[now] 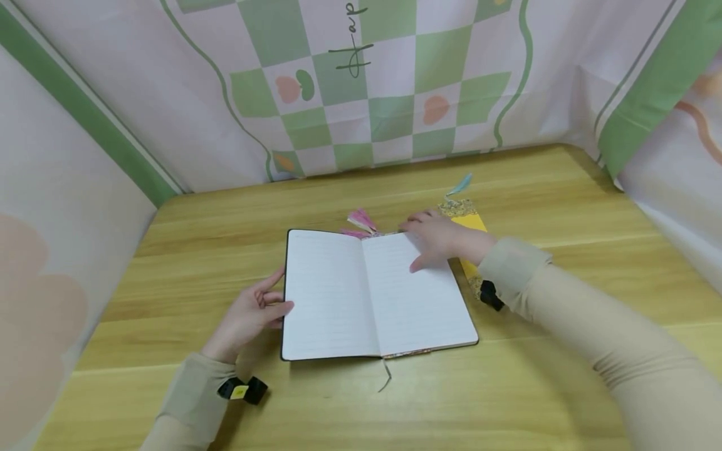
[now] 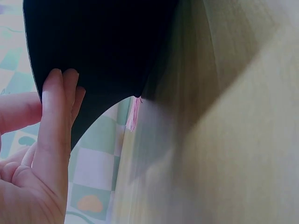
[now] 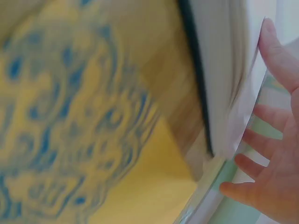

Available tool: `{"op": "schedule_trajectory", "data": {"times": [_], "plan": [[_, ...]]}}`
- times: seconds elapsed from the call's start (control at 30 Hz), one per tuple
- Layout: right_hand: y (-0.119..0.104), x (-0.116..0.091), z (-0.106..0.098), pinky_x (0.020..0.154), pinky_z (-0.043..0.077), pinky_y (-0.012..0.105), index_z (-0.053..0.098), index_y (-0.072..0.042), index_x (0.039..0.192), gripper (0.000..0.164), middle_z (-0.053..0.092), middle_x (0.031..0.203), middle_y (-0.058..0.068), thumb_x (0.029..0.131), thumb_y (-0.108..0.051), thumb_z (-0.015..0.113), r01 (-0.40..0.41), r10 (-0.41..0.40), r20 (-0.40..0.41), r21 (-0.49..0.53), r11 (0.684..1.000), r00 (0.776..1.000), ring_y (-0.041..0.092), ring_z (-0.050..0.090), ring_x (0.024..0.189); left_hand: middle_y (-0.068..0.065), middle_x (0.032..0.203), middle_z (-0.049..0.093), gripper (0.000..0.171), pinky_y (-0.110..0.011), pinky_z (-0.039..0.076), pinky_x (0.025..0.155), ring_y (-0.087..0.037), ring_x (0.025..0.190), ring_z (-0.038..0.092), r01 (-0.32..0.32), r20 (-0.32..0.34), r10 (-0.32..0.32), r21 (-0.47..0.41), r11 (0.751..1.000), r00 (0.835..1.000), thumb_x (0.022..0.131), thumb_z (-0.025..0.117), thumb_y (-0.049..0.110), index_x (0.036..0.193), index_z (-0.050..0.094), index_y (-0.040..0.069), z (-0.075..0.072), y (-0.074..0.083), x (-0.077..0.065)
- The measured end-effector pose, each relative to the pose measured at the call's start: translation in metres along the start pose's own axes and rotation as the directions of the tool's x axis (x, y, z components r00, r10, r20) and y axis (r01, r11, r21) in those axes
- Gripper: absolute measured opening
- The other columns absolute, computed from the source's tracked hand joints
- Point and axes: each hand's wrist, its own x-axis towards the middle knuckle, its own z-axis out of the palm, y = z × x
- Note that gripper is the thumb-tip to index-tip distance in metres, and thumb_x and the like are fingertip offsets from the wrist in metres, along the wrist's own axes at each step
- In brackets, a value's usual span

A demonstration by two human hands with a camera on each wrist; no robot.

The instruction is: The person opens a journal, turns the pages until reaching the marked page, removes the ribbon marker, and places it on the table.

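An open notebook [image 1: 329, 294] with lined, unwritten pages and a black cover lies on the wooden table, its left side raised. My left hand [image 1: 248, 316] pinches the left edge, thumb on the page and fingers under the black cover [image 2: 103, 42]. Near the top of the right page rests my right hand [image 1: 440, 238], its fingers spread and fairly straight in the right wrist view. Pink tassels [image 1: 362, 219] stick out past the notebook's top edge. Right of the notebook, partly hidden by my right arm, is a yellow bookmark [image 1: 469, 222] with a blue drawing [image 3: 70, 116] and a light blue tassel [image 1: 461, 184].
A grey ribbon [image 1: 387, 376] hangs from the notebook's lower spine onto the table [image 1: 338, 413]. Behind the table hangs a green-and-white checked cloth [image 1: 389, 119], and pale curtains stand at both sides.
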Motion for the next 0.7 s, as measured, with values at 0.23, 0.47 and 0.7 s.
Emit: {"op": "schedule_trajectory", "data": {"times": [0.23, 0.47, 0.7], "plan": [[0.008, -0.001, 0.002, 0.109, 0.026, 0.058, 0.046, -0.001, 0.138, 0.082, 0.038, 0.144, 0.024, 0.075, -0.045, 0.076, -0.022, 0.022, -0.011, 0.012, 1.0, 1.0, 0.047, 0.025, 0.134, -0.003, 0.099, 0.07, 0.073, -0.03, 0.055, 0.071, -0.01, 0.079, 0.065, -0.003, -0.008, 0.003, 0.013, 1.0, 1.0, 0.091, 0.062, 0.009, 0.151, 0.022, 0.016, -0.001, 0.001, -0.001], [-0.004, -0.005, -0.001, 0.109, 0.028, 0.055, 0.053, 0.0, 0.132, 0.077, 0.046, 0.139, 0.023, 0.072, -0.04, 0.08, -0.007, 0.002, -0.09, -0.048, 0.999, 0.996, 0.044, 0.032, 0.13, -0.003, 0.1, 0.07, 0.072, -0.029, 0.055, 0.072, -0.01, 0.08, 0.065, -0.002, -0.004, 0.002, 0.0, 1.0, 1.0, 0.091, 0.062, 0.008, 0.151, 0.022, 0.017, -0.001, 0.002, -0.002], [-0.01, -0.016, 0.0, 0.106, 0.034, 0.052, 0.058, 0.001, 0.125, 0.066, 0.055, 0.13, 0.021, 0.072, -0.029, 0.082, 0.056, -0.062, -0.185, -0.04, 0.998, 0.981, 0.04, 0.043, 0.125, -0.008, 0.105, 0.07, 0.072, -0.029, 0.056, 0.073, -0.012, 0.082, 0.066, -0.003, 0.005, 0.003, 0.005, 1.0, 1.0, 0.091, 0.062, 0.009, 0.151, 0.023, 0.017, -0.001, 0.003, -0.001]]}}
